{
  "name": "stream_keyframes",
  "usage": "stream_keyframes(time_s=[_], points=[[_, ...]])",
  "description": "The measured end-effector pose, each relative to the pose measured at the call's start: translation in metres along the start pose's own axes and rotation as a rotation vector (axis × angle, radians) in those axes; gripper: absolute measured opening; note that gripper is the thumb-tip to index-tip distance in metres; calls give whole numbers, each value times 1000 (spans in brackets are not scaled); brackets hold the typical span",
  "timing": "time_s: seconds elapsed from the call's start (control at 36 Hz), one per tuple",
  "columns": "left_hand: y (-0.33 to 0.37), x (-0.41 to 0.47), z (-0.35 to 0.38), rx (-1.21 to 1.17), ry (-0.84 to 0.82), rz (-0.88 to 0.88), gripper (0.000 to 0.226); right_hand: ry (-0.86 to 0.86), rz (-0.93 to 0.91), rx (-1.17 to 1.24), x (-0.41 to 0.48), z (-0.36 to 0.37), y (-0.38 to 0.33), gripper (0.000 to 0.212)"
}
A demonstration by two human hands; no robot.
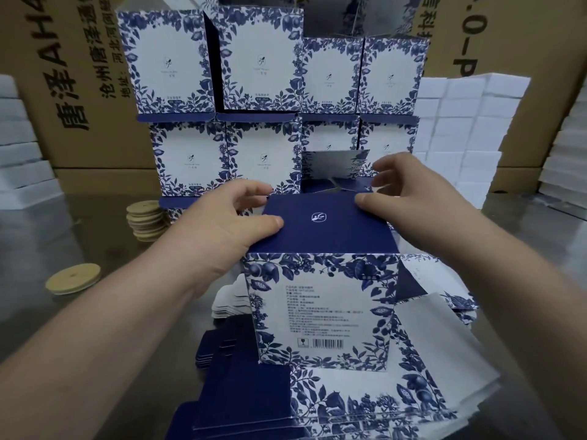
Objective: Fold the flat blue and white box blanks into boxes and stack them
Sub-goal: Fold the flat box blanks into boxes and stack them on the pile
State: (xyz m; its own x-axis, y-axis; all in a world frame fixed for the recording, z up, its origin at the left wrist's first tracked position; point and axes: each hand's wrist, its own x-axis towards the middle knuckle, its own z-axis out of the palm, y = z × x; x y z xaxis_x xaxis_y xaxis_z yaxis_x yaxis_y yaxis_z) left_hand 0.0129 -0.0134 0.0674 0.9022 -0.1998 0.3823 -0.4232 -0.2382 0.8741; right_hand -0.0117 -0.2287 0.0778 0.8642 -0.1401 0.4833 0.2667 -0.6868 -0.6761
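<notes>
While left grip [235, 223] pinches box [320, 309] (right grip [403, 198] wide), stacked boxes [228, 154] stand behind.

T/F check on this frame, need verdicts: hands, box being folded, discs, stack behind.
1. The left hand and right hand both touch the dark blue top flap of the box. True.
2. The wooden discs lie to the right of the box. False: they sit to its left, a stack and one single disc.
3. The box's barcode side faces the camera. True.
4. The stacked boxes behind are plain brown. False: they are blue and white with a floral print.
</notes>
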Motion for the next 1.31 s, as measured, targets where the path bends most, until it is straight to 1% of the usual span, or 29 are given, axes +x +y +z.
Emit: stream_keyframes(time_s=[0.11,0.22,0.28,0.33,0.39,0.44,0.47,0.53,0.61,0.64,0.72,0.75,0.78,0.86,0.89,0.94,1.0,1.08,1.11,1.19,1.28,1.31], points=[[4,-4,-1,57,-3,15,35,-89,-28,-41,0,1,-1,26],[7,-4,-5,150,-54,35,47,-137,-22,-2,0,2,-1,13],[10,-6,-8,228,-102,70,48,-146,-13,9,-1,3,-3,18],[14,-10,-11,334,-170,128,43,-145,-13,15,-3,2,-4,23],[18,-14,-14,404,-254,203,30,-146,-15,5,-3,0,-4,25],[23,-18,-17,469,-320,212,17,-150,-46,-73,-5,-3,-8,25],[25,-20,-18,509,-348,209,19,-152,-82,-149,-6,-5,-12,27],[27,-22,-18,595,-356,233,37,-170,-151,-287,-11,-9,-21,28],[28,-25,-11,640,-260,251,55,-325,-190,-373,-23,-12,-39,15],[28,-26,-9,644,-227,259,57,-375,-202,-399,-28,-12,-44,20],[26,-25,-7,654,-180,303,59,-448,-233,-479,-36,-15,-53,65],[26,-25,-6,646,-177,329,56,-452,-242,-507,-38,-16,-55,73],[25,-26,-5,628,-170,363,51,-445,-253,-526,-39,-16,-55,75],[24,-33,3,572,-149,510,28,-405,-283,-515,-39,-14,-55,59],[23,-34,5,575,-153,546,26,-395,-290,-499,-40,-13,-56,54],[23,-36,5,577,-171,564,24,-377,-319,-500,-41,-9,-56,51],[24,-35,3,550,-201,534,24,-352,-351,-520,-43,-5,-56,52],[25,-32,0,553,-254,521,42,-310,-374,-527,-45,-1,-56,51],[26,-32,0,561,-257,528,44,-296,-383,-529,-46,-1,-55,49],[23,-31,1,541,-235,557,27,-268,-388,-498,-48,0,-53,39],[21,-30,0,563,-257,596,21,-268,-383,-399,-52,2,-46,37],[21,-30,0,582,-267,637,25,-264,-390,-365,-55,2,-43,37]])
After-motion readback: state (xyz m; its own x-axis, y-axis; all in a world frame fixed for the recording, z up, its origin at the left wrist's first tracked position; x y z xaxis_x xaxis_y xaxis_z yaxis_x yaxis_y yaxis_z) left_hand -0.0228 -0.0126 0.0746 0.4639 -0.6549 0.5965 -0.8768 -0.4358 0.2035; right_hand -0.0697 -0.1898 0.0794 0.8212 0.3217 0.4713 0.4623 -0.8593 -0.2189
